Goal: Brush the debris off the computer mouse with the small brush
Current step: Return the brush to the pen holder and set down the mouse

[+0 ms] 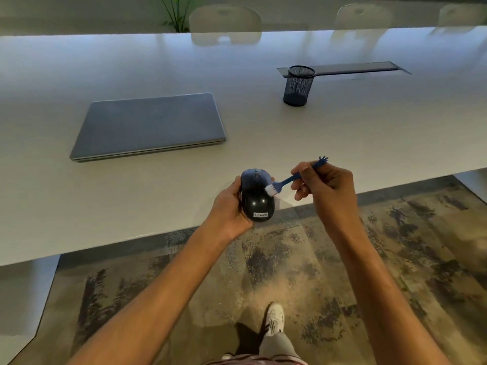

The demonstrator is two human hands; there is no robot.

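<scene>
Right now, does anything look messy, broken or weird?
Nothing stands out. The left hand holds the mouse, the right hand sweeps it with the small brush, and the laptop lies closed.

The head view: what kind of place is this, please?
Probably an office meeting room: a long white table with pale chairs along its far side, a closed grey laptop, a black mesh pen holder, and patterned carpet.

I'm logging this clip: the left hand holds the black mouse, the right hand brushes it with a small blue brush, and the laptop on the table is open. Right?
Not quite. The head view shows the laptop closed, lid down flat on the table. The rest stands: the left hand holds the black mouse and the right hand brushes it with the small blue brush.
</scene>
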